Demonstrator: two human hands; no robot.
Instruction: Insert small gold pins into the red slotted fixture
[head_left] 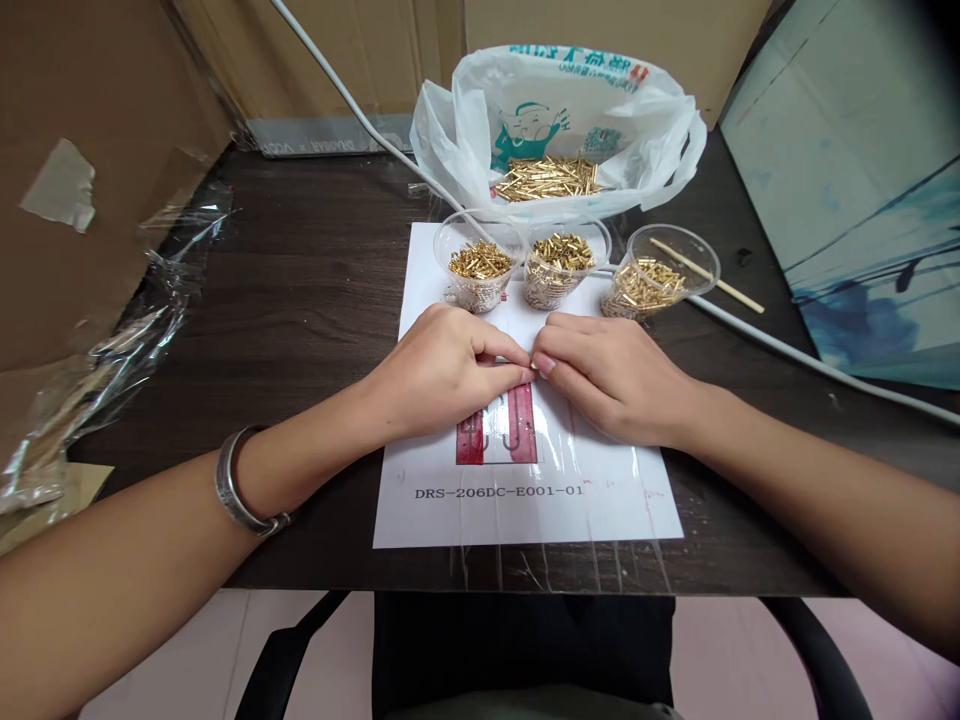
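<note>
My left hand (pixel 446 372) and my right hand (pixel 611 375) meet over a white printed sheet (pixel 435 515), thumbs and index fingers pinched together. Between their touching fingertips a speck of a small brass pin (pixel 533 367) shows; most of it is hidden. Just beyond my hands stand clear plastic cups: the left cup (pixel 480 285) and middle cup (pixel 555 285) hold tiny brass pieces, while the right cup (pixel 645 288) is tilted and also holds brass pieces. Behind them an open white plastic bag (pixel 442 130) contains a heap of longer brass pins (pixel 547 180).
A white cable (pixel 810 370) runs behind the cups across the dark table (pixel 300 260). One thin wooden stick (pixel 739 295) lies by the right cup. Cardboard (pixel 90 200) stands at the left and back, a painted panel (pixel 855 200) at the right. Clear tape covers the sheet.
</note>
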